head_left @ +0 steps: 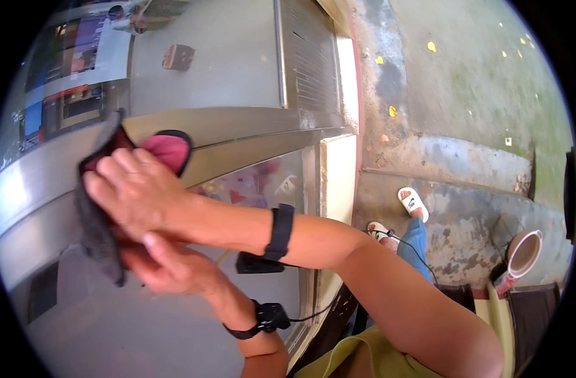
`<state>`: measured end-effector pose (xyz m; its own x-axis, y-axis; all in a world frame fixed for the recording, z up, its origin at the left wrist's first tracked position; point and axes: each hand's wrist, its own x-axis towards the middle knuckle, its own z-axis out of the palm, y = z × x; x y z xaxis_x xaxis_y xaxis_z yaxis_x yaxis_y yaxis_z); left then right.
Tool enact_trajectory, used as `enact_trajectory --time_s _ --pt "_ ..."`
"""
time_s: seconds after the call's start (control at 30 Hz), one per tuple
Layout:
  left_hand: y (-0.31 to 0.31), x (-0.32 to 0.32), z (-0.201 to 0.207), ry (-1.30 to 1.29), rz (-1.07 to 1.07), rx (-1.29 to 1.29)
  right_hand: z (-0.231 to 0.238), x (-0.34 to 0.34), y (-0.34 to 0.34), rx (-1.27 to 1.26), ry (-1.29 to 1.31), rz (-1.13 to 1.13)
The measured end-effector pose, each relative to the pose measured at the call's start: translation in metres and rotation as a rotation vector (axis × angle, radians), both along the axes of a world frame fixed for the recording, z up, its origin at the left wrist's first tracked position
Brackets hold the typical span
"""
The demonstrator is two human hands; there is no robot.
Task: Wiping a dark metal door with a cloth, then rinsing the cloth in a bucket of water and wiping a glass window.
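In front of me, against a metal-framed glass panel, is a dark grey cloth piece (pixel 99 233) with black edging and a pink inner side. It may be a folded pad or mitt; its exact kind is unclear. My right hand (pixel 137 189) is closed over its middle, fingers curled into the folds. Just below, my left hand (pixel 178 268) grips the lower part, thumb up, its fingertips mostly hidden behind the cloth. The two hands touch. One pink flap (pixel 168 150) sticks out beyond my right knuckles. Each wrist wears a black strap with a small device and cable.
A wide metal rail (pixel 237 126) runs between an upper glass pane (pixel 231 57) and a lower reflecting one. Louvred slats (pixel 314 63) stand beside the upper pane. At right are a concrete step (pixel 464 220), my feet in white slides (pixel 414 203), and a bucket (pixel 525 253).
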<state>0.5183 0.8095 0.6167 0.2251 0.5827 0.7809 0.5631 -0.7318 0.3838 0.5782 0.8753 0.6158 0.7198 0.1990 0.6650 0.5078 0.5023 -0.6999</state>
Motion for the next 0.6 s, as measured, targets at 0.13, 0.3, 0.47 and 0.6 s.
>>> enact_trajectory --time_s 0.13,0.3,0.47,0.6 --pt "-0.024 -0.008 -0.113 0.039 -0.012 -0.405 -0.146 0.003 -0.014 -0.148 -0.001 0.185" --pt "-0.033 -0.014 -0.227 0.281 -0.112 -0.63 -0.297 0.002 -0.03 -0.357 0.056 0.239" --pt "-0.03 -0.01 -0.294 0.433 -0.081 -0.756 -0.401 -0.01 -0.036 -0.684 0.105 0.254" --pt "-0.027 0.016 -0.338 0.443 -0.065 -0.974 -0.457 0.025 -0.056 -0.802 0.293 0.44"
